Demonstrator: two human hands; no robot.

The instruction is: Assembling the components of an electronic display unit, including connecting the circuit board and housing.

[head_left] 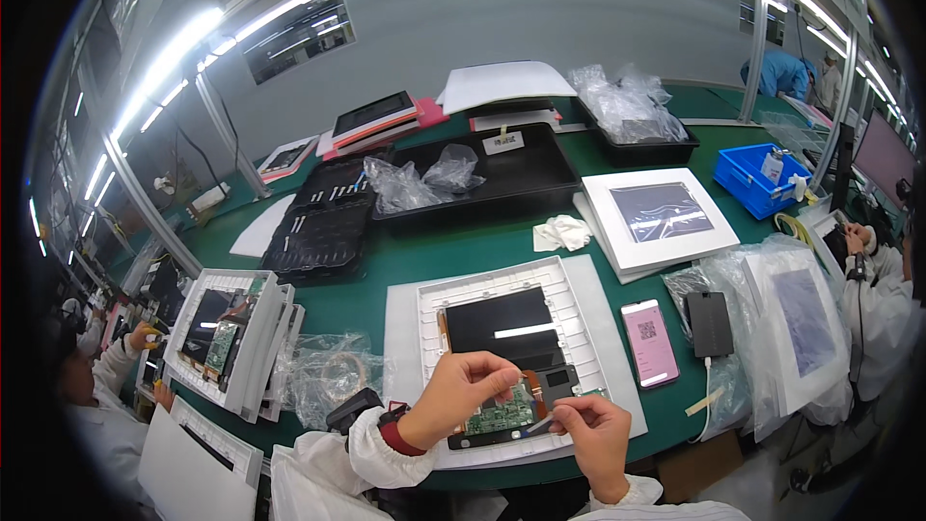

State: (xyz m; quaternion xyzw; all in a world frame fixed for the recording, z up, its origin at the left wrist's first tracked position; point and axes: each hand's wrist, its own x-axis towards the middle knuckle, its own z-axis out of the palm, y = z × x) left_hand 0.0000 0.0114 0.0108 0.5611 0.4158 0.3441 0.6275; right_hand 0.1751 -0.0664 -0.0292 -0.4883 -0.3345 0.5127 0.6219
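Observation:
A white plastic housing (585, 328) lies open on a white foam sheet (617, 367) in front of me. It holds a dark display panel (497, 304), a green circuit board (503, 413) and a brown flat cable (536, 388) beside a dark grey module (558, 379). My left hand (455, 400) is over the board's left part, thumb and fingertips pinched together; anything between them is too small to make out. At the board's right edge, my right hand (596, 439) pinches a thin greyish strip (539, 425) that points toward the board.
Right of the housing lie a pink phone (650, 342) and a black box (709, 323) with a white cable. Bagged white panels (796, 318) sit farther right. Stacked housings (217, 338) stand left, near a co-worker. Behind are a tool case (313, 232), black tray (540, 169) and blue bin (757, 183).

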